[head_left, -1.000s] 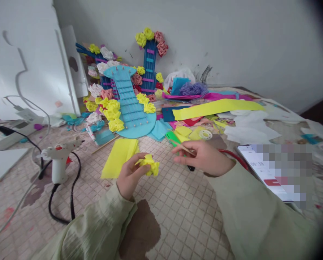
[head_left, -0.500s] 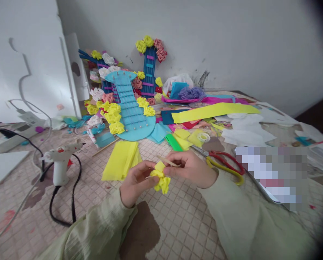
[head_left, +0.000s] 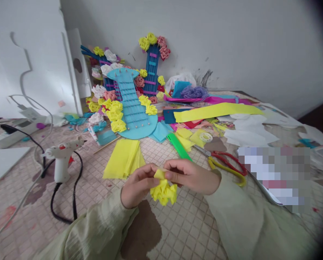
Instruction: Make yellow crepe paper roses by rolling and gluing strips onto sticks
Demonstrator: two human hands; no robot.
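Between my two hands is a crumpled yellow paper flower, its folded petals hanging below my fingers. My left hand pinches it from the left, thumb in front. My right hand has its thumb and fingers closed on the flower's upper right, by a small upright yellow paper flap. Whether a thin stick is still in my right fingers is hidden. Just behind my left hand lies a stack of yellow paper sheets. Beyond my right hand is a green flat strip.
A white glue gun with a black cord stands left. Scissors with red and yellow handles lie right, near a tape roll. A light-blue guitar-shaped cutout with paper flowers leans at the back. A long yellow strip crosses paper scraps.
The thin pale stick seen earlier in my right hand no longer shows. The flower has turned and lies slightly lower, with more petals facing me. The view has shifted slightly.
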